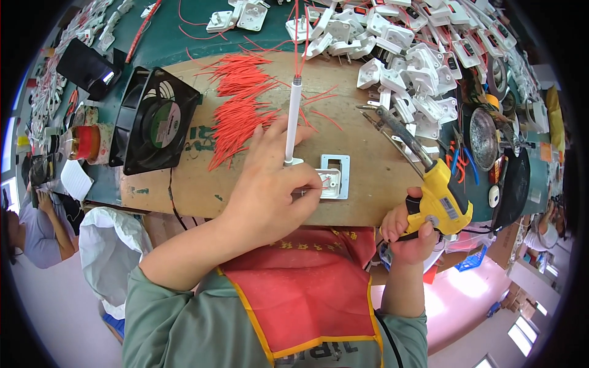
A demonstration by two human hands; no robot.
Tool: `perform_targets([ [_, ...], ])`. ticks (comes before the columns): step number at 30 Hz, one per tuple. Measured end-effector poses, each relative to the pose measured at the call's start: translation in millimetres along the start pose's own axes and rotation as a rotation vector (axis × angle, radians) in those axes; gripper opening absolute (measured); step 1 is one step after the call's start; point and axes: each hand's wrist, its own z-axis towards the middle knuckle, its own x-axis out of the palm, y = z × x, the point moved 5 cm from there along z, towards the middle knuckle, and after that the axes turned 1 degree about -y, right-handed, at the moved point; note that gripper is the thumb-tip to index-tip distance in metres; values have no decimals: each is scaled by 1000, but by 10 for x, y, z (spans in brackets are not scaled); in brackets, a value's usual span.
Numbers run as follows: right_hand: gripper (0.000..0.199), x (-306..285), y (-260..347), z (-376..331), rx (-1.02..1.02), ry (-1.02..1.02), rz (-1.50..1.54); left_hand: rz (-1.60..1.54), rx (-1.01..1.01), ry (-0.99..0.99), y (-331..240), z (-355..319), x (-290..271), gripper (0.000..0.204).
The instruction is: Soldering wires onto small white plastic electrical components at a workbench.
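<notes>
My left hand reaches over the board, thumb and index finger pinched together at the near left side of a small white plug housing. A thin red wire runs from the fingertips into the housing. Above this hand stands a white tube with red strands rising from its top; whether the other fingers touch it, I cannot tell. My right hand is wrapped round the handle of a yellow soldering gun. Its metal tip points up and left, apart from the housing.
A pile of red wires lies behind my left hand. At the left stands a black fan. Many white plug housings heap up at the far right, near blue-handled pliers and a round metal dish. A white sack stands lower left.
</notes>
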Motion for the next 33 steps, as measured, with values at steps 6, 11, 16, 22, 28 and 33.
perform_targets([
  [6,73,-33,12,25,-8,15,26,-12,37,12,-2,6,-14,23],
  [11,76,-28,21,21,15,-19,96,-31,37,44,-4,33,-42,44],
  [16,73,-43,27,34,-21,37,24,144,132,69,-1,52,-34,52],
  [22,72,-42,23,43,-31,52,35,150,209,68,11,-20,-11,53],
  [28,72,-77,-19,41,-19,63,86,13,268,-112,-80,-90,-236,52],
  [33,68,-119,-16,28,-36,108,117,192,299,-364,-164,-386,-980,56],
])
